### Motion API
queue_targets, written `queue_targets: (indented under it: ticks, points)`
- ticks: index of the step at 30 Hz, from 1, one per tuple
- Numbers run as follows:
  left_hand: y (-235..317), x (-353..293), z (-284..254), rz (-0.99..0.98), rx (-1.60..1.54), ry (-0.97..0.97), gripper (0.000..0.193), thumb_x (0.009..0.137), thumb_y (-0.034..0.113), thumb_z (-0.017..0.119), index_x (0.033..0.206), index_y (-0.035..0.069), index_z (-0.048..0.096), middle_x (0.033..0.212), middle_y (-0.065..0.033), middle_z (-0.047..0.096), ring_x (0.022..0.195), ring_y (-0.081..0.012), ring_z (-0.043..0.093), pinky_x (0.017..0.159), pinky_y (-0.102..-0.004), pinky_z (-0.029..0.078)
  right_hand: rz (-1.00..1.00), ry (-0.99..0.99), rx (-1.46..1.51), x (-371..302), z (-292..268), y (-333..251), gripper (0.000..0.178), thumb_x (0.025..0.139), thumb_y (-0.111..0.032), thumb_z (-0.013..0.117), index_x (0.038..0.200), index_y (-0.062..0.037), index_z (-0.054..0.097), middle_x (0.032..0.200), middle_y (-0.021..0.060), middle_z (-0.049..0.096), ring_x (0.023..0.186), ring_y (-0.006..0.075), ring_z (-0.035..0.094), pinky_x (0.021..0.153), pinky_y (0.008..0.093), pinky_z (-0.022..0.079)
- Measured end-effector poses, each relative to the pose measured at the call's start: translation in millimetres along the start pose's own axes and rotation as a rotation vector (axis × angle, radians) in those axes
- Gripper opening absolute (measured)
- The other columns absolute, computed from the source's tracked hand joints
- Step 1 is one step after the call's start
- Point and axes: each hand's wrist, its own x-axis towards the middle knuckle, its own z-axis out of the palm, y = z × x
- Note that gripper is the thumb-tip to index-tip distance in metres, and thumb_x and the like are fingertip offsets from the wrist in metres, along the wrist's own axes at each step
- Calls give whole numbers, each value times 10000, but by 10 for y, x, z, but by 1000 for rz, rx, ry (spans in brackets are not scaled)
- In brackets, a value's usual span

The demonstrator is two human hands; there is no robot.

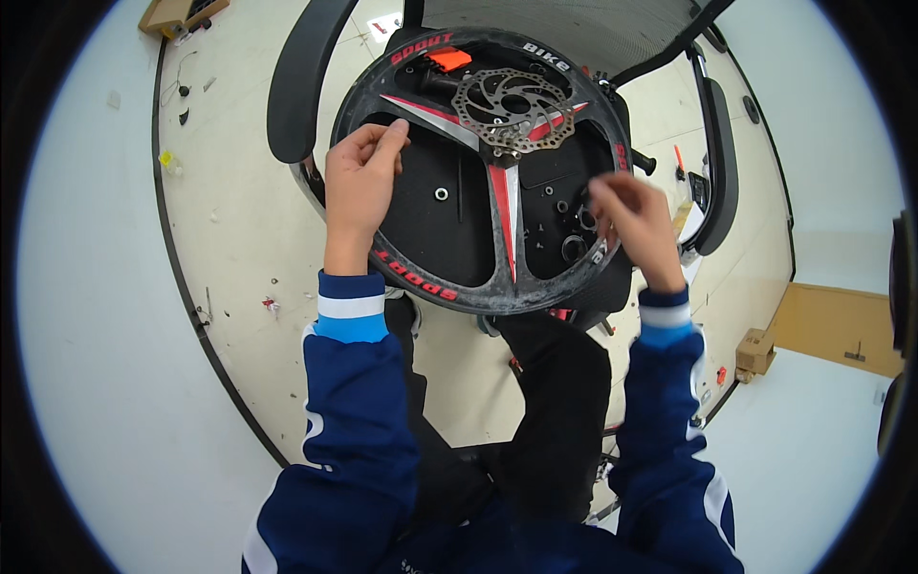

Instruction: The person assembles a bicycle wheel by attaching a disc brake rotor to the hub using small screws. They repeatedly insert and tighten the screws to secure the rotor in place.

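Observation:
A black three-spoke bicycle wheel (504, 230) with red and silver stripes lies flat on an office chair's seat. On its hub, toward the far side, a perforated metal brake disc (469, 107) rests. My left hand (360, 187) is over the wheel's left rim, fingers curled and thumb pressed toward the index finger; whatever they may pinch is too small to make out. Above the right rim is my right hand (633, 222), its fingers bent and blurred by motion, so its grip is unclear. A small metal ring (441, 194) sits on the seat between the spokes.
Several small washers and rings (574, 248) lie inside the wheel's right opening. An orange piece (449, 60) sits near the far rim. Chair armrests (296, 86) flank the wheel. Small parts are scattered on the tiled floor, and a cardboard box (755, 351) stands at right.

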Motion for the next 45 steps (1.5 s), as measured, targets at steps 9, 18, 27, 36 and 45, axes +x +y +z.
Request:
queue_targets:
  ticks: [9, 18, 27, 36, 45]
  points:
    - [-231, 160, 667, -56, 307, -54, 348, 910, 264, 660, 840, -74, 695, 690, -152, 697, 636, -196, 688, 611, -315, 505, 112, 106, 419, 1062, 545, 234, 290, 937, -270, 679, 920, 14, 620, 645, 9, 550, 479, 92, 489, 416, 229, 327]
    - [96, -262, 562, -22, -103, -103, 175, 920, 82, 633, 767, -2, 623, 636, -21, 624, 542, -37, 541, 477, -188, 373, -114, 293, 567, 286, 641, -167, 216, 960, -209, 653, 938, 1, 608, 631, 19, 592, 415, 79, 525, 350, 207, 349]
    - [-167, -308, 415, -180, 38, -232, 276, 919, 114, 643, 683, 21, 535, 589, -65, 611, 456, -55, 495, 412, -208, 344, 46, 206, 489, 215, 696, 208, 254, 961, -202, 641, 912, 44, 599, 597, 46, 593, 416, 87, 536, 351, 224, 385]
    - [-180, -146, 441, -356, 247, -311, 349, 889, 293, 702, 781, -30, 631, 622, -110, 629, 413, -83, 511, 352, -206, 322, 148, 256, 365, 346, 603, 345, 315, 942, -276, 662, 938, 32, 595, 641, 52, 600, 401, 96, 517, 344, 228, 345]
    - [-166, 138, 512, -148, 266, -111, 332, 930, 269, 667, 776, -22, 630, 550, 13, 505, 430, -49, 424, 406, -222, 294, 24, 354, 253, 451, 529, 351, 319, 904, -261, 716, 990, 40, 656, 724, 61, 650, 435, 66, 500, 386, 223, 352]
